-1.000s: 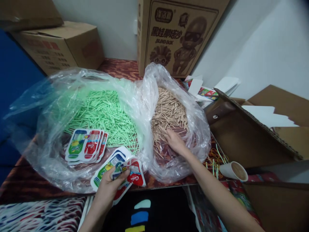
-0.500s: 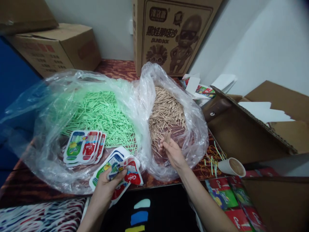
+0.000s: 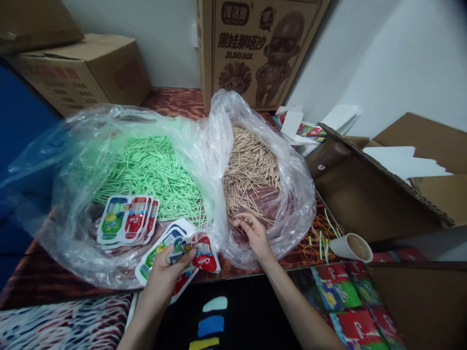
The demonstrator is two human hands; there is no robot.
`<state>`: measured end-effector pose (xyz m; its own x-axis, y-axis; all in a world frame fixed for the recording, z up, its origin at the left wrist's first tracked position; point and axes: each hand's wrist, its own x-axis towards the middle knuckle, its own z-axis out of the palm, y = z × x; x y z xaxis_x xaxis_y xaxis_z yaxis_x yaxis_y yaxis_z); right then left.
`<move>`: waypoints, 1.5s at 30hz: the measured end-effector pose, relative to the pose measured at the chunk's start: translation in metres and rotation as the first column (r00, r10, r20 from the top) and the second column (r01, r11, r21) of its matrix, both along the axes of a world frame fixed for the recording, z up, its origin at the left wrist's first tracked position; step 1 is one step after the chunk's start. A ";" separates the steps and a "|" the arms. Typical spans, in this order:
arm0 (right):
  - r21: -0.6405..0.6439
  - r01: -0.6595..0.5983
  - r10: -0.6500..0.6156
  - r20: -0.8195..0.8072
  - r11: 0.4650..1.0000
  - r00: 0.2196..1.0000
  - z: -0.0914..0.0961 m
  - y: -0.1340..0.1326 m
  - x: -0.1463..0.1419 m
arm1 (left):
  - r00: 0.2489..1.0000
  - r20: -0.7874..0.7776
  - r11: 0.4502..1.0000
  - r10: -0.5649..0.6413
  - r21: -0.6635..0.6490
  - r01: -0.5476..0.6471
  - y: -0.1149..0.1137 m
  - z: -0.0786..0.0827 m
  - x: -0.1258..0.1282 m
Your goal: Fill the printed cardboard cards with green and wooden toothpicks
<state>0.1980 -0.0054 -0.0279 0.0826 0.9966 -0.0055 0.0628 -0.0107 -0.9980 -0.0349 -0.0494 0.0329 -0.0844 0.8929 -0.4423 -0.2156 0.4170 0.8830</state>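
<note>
My left hand grips several printed cards with Cola and Sprite pictures, fanned out at the table's front edge. My right hand is closed around a small bunch of thin brown sticks, mostly hidden by the fingers. It is just in front of a heap of brown sticks in a clear plastic bag. To the left, bright green sticks fill another clear bag. A stack of similar cards lies on that bag's near side, green and brown sticks showing in the top one.
A paper cup lies tilted at the right, beside yellow rubber bands and a few green sticks. An open carton stands behind it. Red and green packs lie lower right. A tall printed box stands at the back.
My right hand has shifted slightly left, and the brown sticks in it have turned from upright to pointing more toward me. My left hand keeps hold of the cards.
</note>
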 end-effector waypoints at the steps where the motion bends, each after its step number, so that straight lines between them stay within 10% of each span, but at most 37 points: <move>1: 0.005 -0.007 0.007 0.015 1.000 1.000 0.000 0.000 0.000 | 1.000 0.004 1.000 0.000 0.000 0.000 0.000 -0.001 0.000; 19: 0.059 -0.062 0.053 0.140 0.996 0.989 0.007 -0.004 0.000 | 0.998 0.006 0.998 -0.060 0.029 0.060 -0.003 -0.012 -0.007; 45: 0.193 -0.133 0.094 0.199 0.972 0.975 0.016 -0.005 -0.007 | 0.999 0.010 0.999 -0.040 0.026 0.040 0.000 0.012 0.011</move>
